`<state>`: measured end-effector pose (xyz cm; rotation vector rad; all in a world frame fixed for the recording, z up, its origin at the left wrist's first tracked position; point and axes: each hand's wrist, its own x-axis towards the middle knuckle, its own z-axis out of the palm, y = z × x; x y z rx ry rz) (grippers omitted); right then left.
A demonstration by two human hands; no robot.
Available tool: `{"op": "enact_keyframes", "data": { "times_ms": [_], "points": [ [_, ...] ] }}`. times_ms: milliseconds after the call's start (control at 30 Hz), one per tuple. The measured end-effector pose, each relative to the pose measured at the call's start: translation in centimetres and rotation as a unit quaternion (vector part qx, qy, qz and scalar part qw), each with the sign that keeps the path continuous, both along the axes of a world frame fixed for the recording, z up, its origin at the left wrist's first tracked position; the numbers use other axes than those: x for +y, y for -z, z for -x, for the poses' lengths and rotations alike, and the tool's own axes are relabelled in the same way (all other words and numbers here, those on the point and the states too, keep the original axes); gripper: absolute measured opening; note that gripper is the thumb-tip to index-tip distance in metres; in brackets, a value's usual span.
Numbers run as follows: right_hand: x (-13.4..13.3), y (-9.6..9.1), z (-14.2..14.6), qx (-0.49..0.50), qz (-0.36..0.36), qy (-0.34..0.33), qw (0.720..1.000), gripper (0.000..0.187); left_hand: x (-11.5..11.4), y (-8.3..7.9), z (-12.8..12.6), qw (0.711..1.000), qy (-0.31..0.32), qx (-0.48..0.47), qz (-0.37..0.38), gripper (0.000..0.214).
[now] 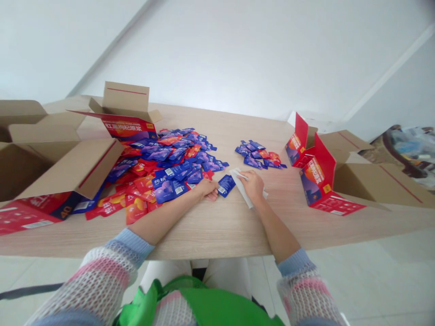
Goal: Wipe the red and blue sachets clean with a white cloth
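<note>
A dark blue sachet (227,185) with white print is pinched at its left edge by my left hand (208,189), just above the table. My right hand (253,184) grips a folded white tissue or cloth (243,192), close to the sachet's right side. To the left lies a large heap of blue and red sachets (166,189), reaching up to my left hand. Beyond my right hand is a smaller pile of blue and red sachets (254,149).
Open red cartons (131,127) with brown flaps stand at the left, one large carton (44,203) near the front edge. Two more open red cartons (317,174) are at the right. A white wall (238,54) backs the wooden table (210,231). Plastic-wrapped items (414,147) lie far right.
</note>
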<state>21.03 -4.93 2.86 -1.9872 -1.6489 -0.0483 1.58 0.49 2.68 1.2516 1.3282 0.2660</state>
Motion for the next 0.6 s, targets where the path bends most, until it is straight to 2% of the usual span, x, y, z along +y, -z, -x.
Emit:
{"op": "enact_keyframes", "data": {
  "times_ms": [67,167,233,300,433,500,600],
  "points": [
    [-0.5,-0.1,1.1,0.02,-0.016,-0.065,0.998,0.028,0.0,-0.1,0.0,1.0,-0.002,0.003,0.008,0.014],
    [-0.7,0.5,2.7,0.033,0.006,-0.191,0.981,0.024,0.2,-0.3,0.1,1.0,0.004,0.019,0.023,0.015],
    [-0.5,1.1,3.4,0.033,0.021,-0.226,0.973,0.023,0.3,-0.4,0.3,0.999,0.018,0.02,0.028,0.015],
    [-0.1,1.4,3.5,0.027,0.031,-0.203,0.978,0.023,0.3,-0.4,0.5,0.999,0.043,0.008,0.029,0.016],
    [0.6,1.1,2.8,-0.011,0.074,-0.089,0.993,0.027,0.2,-0.4,0.7,0.996,0.079,0.007,0.029,0.018],
    [0.7,0.8,2.6,-0.037,0.098,-0.04,0.994,0.029,0.2,-0.5,0.6,0.996,0.078,0.017,0.037,0.019],
    [0.7,0.6,2.7,-0.067,0.118,-0.006,0.991,0.03,0.3,-0.6,0.3,0.996,0.057,0.021,0.059,0.021]
  ]
}}
